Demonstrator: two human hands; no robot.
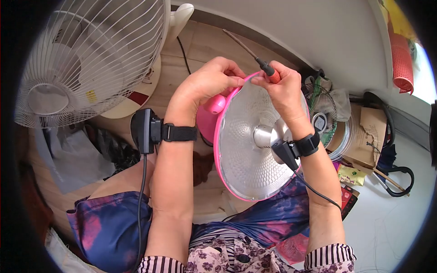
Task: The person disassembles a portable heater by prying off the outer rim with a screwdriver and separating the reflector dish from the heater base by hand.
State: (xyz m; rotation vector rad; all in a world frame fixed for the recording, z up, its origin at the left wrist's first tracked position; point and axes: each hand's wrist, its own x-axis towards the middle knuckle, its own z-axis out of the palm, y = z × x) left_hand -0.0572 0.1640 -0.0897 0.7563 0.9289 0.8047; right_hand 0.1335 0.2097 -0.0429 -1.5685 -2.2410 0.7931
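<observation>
A round heater (241, 168) with a shiny dimpled metal dish and a pink rim stands tilted on edge between my arms. My left hand (218, 79) is closed on the rim at the top, its thumb on the edge and the fingers behind, partly hidden. Close below that hand is a glossy pink knob-like part (215, 104) on the back. My right hand (284, 86) is wrapped round the red and black handle of a screwdriver (268, 70), whose shaft points up and left, away from the heater. The right thumb also touches the rim.
A large white standing fan (91, 63) is at the left, above a grey plastic bag (77, 159). To the right are a small green-caged fan (321, 109), a coil of wire (343, 141), a cardboard box (368, 132) and a black-handled tool (400, 182). A wall (309, 32) rises behind.
</observation>
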